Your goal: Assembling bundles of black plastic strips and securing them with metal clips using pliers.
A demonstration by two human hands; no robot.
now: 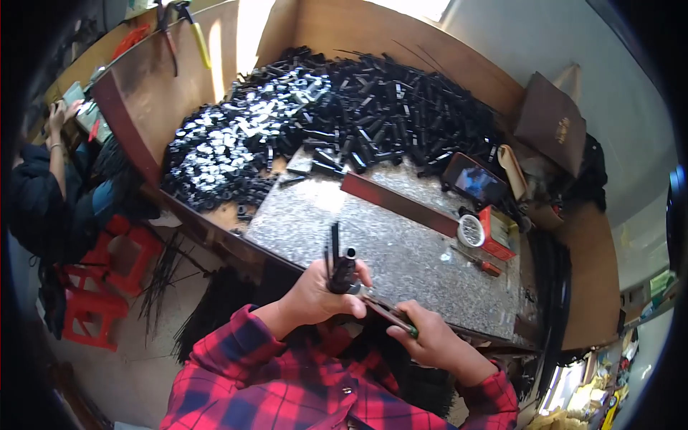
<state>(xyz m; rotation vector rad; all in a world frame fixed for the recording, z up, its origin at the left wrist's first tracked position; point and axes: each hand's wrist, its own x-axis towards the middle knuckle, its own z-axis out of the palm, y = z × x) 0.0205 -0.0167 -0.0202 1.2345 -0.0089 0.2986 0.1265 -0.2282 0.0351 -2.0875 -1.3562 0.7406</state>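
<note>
My left hand (315, 294) is closed around a black cylindrical part (345, 271) with a small light opening at its top. Thin black strips (333, 247) stick up beside it from the same grip. In my right hand (432, 337) is a slim hand tool (389, 313) with a dark metal body and a green end. Its tip reaches toward the fingers of my left hand, near the base of the black part. Whether the tip touches the part cannot be made out. Both hands are above the near edge of the speckled stone worktop (308, 222).
A large heap of black tubular parts (380, 100) lies against the wooden partition (473, 64). On the worktop are a dark red bar (398, 206), a phone (474, 179), a white cup (470, 231), a red box (499, 233) and a screwdriver (487, 267). Another person (46, 186) sits left.
</note>
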